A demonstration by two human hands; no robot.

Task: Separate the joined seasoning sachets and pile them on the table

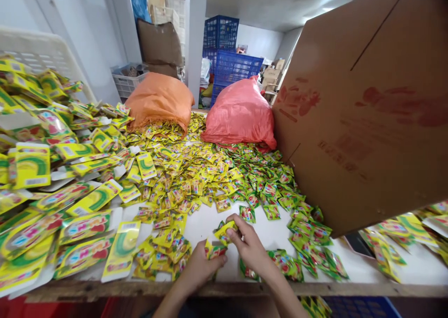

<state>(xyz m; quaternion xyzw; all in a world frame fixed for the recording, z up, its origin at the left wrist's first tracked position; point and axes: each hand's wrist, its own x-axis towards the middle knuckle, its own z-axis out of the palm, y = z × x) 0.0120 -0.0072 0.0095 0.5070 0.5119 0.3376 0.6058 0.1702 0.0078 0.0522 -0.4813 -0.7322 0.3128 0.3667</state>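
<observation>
L hand [201, 266] pinches a sachet [214, 251] at the tabletop [210, 224] near edge; R hand [249, 245] grips another sachet [224, 231] just beyond. Loose sachet heap [196, 178] mid-table; cardboard box [367, 108] tilted over right edge. Risk: box may tip onto the heap, sachets slide off.

Standing at right, a big tilted cardboard box [367, 103] (red print smudged). Beyond the table, an orange sack [159, 99] beside a pink sack [240, 113]; behind them, stacked blue crates [227, 57]. Heaped at left, yellow display cards [52, 169].
</observation>
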